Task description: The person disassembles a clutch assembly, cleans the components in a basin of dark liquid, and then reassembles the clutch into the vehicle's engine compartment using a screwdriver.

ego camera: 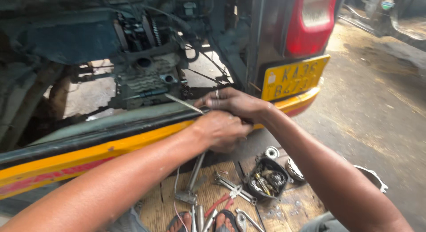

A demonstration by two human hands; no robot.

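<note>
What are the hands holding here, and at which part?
Both hands, left hand and right hand, pinch a thin metal strip at its near end; its far end points toward the engine.

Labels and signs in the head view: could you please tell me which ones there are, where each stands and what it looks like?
Number plate: rear corner of the vehicle, below the red tail lamp and just right of the right hand; a tilted yellow rectangle with dark characters.
No packages or screens show.
</note>
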